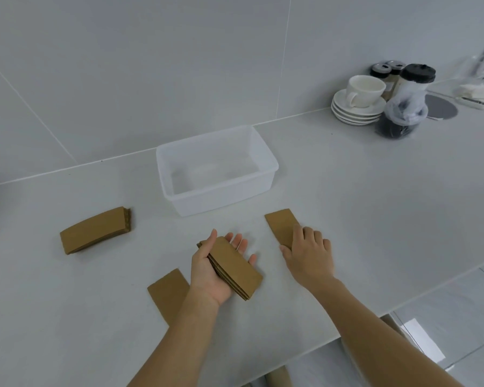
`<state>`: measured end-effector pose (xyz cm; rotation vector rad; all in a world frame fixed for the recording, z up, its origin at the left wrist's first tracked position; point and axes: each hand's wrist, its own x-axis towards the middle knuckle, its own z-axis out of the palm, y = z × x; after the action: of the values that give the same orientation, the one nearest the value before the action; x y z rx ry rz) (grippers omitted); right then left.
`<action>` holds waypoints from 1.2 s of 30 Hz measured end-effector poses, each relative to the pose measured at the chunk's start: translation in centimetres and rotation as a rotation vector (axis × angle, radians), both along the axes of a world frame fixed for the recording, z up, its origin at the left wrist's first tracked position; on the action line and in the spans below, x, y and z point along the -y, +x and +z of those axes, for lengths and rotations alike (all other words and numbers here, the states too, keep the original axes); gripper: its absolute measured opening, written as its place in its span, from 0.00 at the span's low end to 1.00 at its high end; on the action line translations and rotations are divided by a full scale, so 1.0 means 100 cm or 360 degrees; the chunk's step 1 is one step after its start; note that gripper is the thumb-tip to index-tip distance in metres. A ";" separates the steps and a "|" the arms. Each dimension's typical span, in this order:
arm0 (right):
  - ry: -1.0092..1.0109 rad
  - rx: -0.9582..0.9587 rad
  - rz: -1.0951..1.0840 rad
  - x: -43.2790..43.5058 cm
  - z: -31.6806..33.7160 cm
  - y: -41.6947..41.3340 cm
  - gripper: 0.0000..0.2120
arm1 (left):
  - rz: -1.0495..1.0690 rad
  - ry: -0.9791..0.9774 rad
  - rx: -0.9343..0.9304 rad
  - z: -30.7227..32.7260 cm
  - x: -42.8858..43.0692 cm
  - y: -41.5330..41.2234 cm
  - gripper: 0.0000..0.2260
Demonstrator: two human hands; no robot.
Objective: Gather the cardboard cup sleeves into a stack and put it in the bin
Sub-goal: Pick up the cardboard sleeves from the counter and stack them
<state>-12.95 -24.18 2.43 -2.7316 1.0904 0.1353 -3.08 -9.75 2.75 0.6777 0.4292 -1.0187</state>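
My left hand (210,270) lies palm up just above the counter and holds a small stack of brown cardboard sleeves (236,270). To its right, my right hand (309,254) rests fingers-down on a single flat sleeve (281,226), covering its near end. Another single sleeve (166,291) lies partly under my left forearm. A separate pile of sleeves (95,230) sits at the left. The clear plastic bin (179,203) stands behind my hands with nothing inside.
At the back right stand a white cup on stacked saucers (358,104), lidded jars and a bag-wrapped container (403,118). The counter's front edge (403,305) runs diagonally at the right. A tiled wall rises behind the bin.
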 end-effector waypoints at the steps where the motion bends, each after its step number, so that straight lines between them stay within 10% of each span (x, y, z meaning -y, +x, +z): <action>1: 0.0024 0.0015 -0.0004 -0.001 0.003 0.001 0.23 | 0.0009 -0.0001 -0.0001 0.001 -0.001 0.001 0.19; 14: 0.0664 0.0462 0.0491 -0.072 0.055 0.058 0.22 | 0.0318 0.0003 -0.0009 0.015 -0.054 0.018 0.23; 36: 0.0911 0.0123 0.1216 -0.161 0.041 0.082 0.22 | 0.0775 -0.0135 0.0053 0.001 -0.128 0.033 0.19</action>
<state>-4.78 -8.07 6.54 -2.4209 -0.0739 0.3748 0.18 3.08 2.90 0.4797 0.4894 -0.5605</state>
